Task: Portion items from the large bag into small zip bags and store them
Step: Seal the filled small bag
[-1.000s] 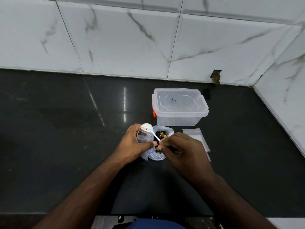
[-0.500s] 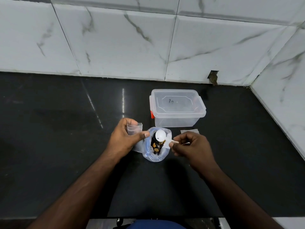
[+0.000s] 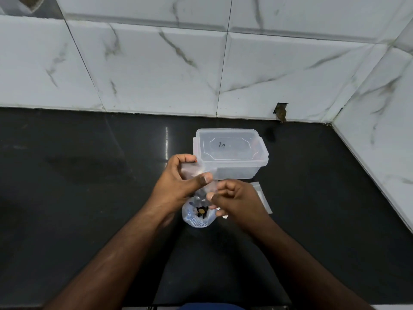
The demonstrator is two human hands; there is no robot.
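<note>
Right now both hands meet over a dark, glossy countertop [image 3: 89, 198], in front of a wall of white marble-look tiles [image 3: 156, 70]. The left hand [image 3: 178, 184] grips a small zip bag [image 3: 190, 170] of clear plastic, fingers curled round its far edge and the thumb pressed across its near face, so the bag is lifted off the counter and held roughly upright. The right hand [image 3: 237, 198] sits just beside it, fingers curled inward with the fingertips close to the lower right part of that small bag; whether they actually pinch the plastic or only brush it cannot be told, since the film is transparent and blurred there. Directly under the 2 hands, resting on the counter, is the large bag [image 3: 197, 217], a crumpled clear bag with its mouth facing up, and dark pieces with 1 yellowish piece showing inside. Behind the hands, touching nothing else that can be made out, stands a clear plastic container [image 3: 232, 155] with its lid on and a faint handwritten mark on top. To the right of the right hand, partly hidden by it, a few flat spare zip bags [image 3: 263, 198] lie on the counter. A strip of blue fabric [image 3: 210, 307] shows at the bottom edge.
</note>
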